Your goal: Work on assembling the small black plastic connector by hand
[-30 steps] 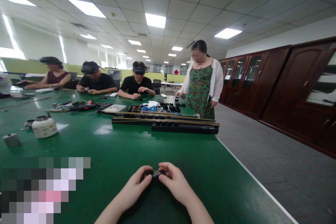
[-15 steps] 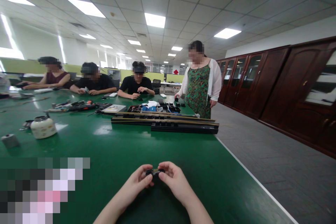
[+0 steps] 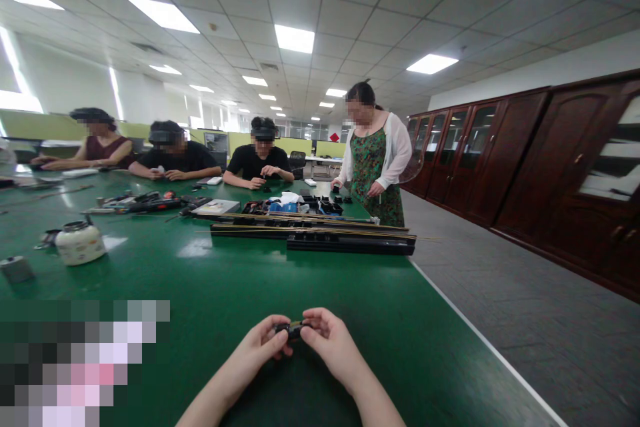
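Observation:
Between my two hands is a small black part (image 3: pixel 294 331) with a yellowish strip along its top; its exact kind is too small to make out. My left hand (image 3: pixel 270 339) pinches its left end with thumb and fingers. The right end sits in the closed fingers of my right hand (image 3: pixel 325 332). Both hands are just above the green table (image 3: pixel 240 287), near its front side. Fingers cover much of the part's ends.
Long black rails (image 3: pixel 350 244) with thin brass-coloured rods lie across the table ahead. Behind them are black parts, a blue item and hand tools (image 3: pixel 150 203). A cream jar (image 3: pixel 80 243) and a grey cylinder (image 3: pixel 17 269) stand left. Several people sit or stand beyond.
My thumb and fingers have shifted slightly on the black part, which stays in both hands. The standing person has leaned towards the table, a hand now in front of the body.

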`<state>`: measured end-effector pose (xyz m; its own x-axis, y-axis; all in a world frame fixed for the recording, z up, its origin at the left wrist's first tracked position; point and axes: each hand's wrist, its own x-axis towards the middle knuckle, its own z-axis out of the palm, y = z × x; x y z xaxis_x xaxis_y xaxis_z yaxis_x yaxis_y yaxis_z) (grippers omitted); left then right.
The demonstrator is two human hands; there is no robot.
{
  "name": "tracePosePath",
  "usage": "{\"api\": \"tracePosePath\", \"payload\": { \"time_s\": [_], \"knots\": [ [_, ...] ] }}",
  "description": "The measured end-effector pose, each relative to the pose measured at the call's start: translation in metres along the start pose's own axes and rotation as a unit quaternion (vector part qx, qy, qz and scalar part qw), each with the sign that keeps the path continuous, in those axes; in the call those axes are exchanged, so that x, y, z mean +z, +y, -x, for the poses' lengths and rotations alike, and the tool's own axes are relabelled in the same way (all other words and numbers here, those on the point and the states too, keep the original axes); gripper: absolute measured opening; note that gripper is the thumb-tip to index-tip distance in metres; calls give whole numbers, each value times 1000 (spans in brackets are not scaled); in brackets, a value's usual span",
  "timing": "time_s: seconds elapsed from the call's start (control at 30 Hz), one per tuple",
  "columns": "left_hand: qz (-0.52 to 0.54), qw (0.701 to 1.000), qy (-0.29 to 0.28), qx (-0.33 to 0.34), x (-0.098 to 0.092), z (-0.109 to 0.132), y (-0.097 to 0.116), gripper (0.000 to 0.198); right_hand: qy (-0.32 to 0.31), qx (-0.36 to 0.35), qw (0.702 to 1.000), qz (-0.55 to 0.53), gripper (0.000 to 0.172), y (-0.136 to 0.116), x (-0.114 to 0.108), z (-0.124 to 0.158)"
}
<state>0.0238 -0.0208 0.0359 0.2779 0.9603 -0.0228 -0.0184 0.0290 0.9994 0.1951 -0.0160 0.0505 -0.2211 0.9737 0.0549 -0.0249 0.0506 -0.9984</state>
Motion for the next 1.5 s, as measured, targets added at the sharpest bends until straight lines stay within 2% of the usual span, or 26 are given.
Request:
{"api": "tracePosePath", "payload": {
  "time_s": [0.13,0.37,0.73,1.5],
  "knots": [
    [-5,1000,-4,-7,0,1,3,53,2,0,1000,3,44,-1,0,1],
    [-29,999,-20,-8,2,3,10,47,1,0,1000,2,42,0,-1,2],
    [-2,1000,-15,-10,3,2,6,46,-5,-5,1000,3,49,0,-1,1],
    [64,998,-16,-11,0,3,5,39,-1,-12,1000,25,40,-1,1,1]
  ]
}}
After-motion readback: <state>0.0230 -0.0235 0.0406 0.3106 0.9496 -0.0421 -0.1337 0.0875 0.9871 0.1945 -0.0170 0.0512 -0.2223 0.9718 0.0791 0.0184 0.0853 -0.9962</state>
